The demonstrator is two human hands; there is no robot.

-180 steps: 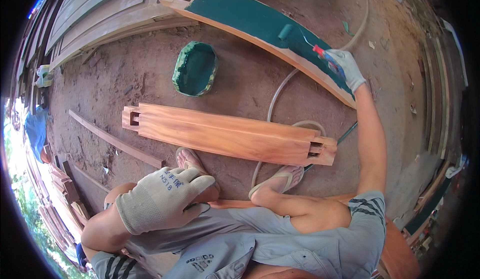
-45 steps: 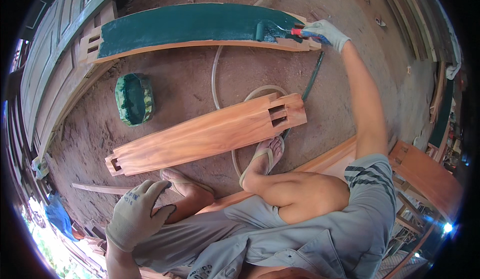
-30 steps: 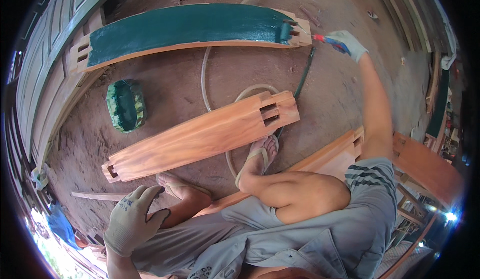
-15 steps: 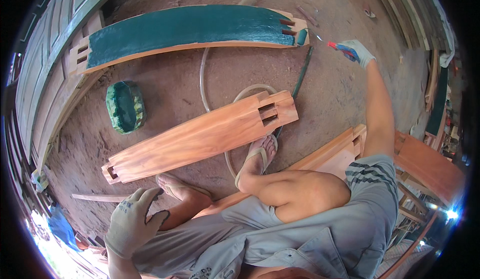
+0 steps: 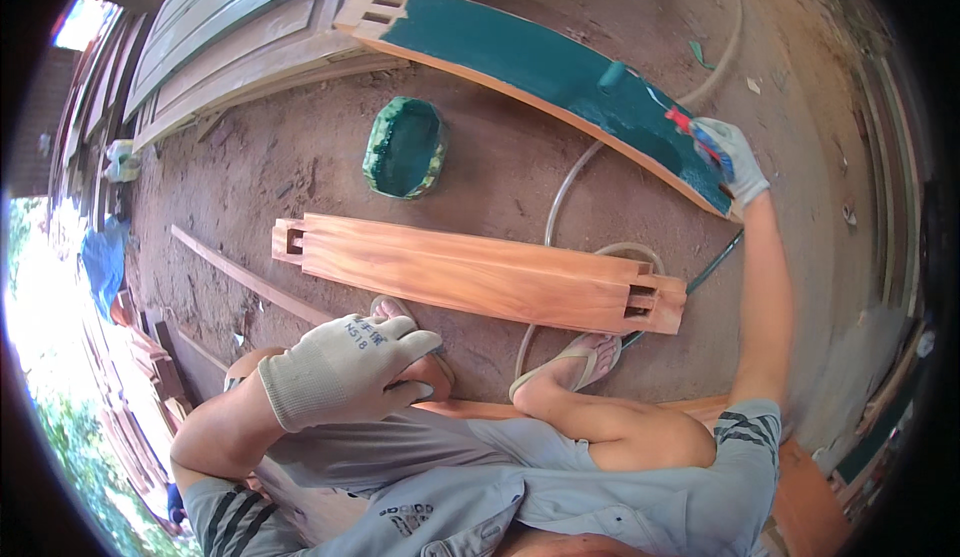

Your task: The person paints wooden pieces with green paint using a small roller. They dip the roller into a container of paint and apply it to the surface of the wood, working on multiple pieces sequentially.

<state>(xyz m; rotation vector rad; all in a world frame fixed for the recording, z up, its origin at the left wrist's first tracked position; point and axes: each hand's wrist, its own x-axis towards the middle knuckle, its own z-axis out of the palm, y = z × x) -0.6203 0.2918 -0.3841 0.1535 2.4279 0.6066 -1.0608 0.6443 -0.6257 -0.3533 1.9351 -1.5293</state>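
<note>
Right grip [image 5: 732, 160] closed round paint roller [image 5: 612, 76]; roller on green-painted board [image 5: 490, 45]. Left grip [image 5: 345, 365] loosely open near left foot [image 5: 387, 308]. 1 green tub [image 5: 377, 147] on ground [image 5: 490, 172] between green-painted board and bare board [image 5: 465, 269].

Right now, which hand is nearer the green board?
Right. The right hand is at the right end of the green board; the left hand is farther off, above a leg.

Left glove [image 5: 345, 372] — blue lettering [image 5: 364, 334]; grey shirt [image 5: 590, 507] — dark lettering [image 5: 406, 519].
</note>
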